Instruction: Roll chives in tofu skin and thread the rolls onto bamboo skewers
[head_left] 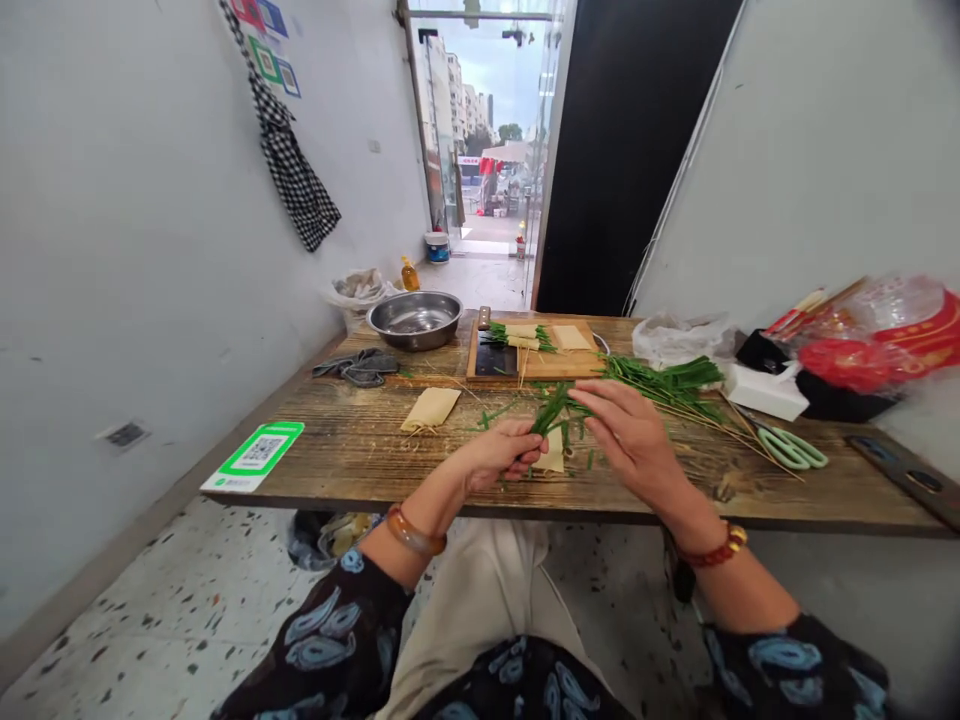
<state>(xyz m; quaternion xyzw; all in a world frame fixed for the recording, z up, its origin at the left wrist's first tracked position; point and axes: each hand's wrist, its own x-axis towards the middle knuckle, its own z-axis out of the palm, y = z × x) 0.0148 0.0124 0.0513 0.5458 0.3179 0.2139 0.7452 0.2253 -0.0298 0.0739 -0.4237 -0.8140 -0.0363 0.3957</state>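
Note:
My left hand (501,452) is closed around a small bunch of green chive stalks (553,406) just above the wooden table (360,450). My right hand (630,432) hovers beside it, fingers spread, touching the upper ends of the same stalks. A pale tofu-skin sheet (553,456) lies under the hands. A larger pile of chives (664,382) lies to the right with thin bamboo skewers (739,425).
A cutting board (534,362) holds rolled chive bundles and a cleaver. A steel basin (415,318), grey gloves (358,366), another tofu sheet (430,408), a QR card (255,455), green scissors (791,447), a white box and bags stand around. A bin sits under the table.

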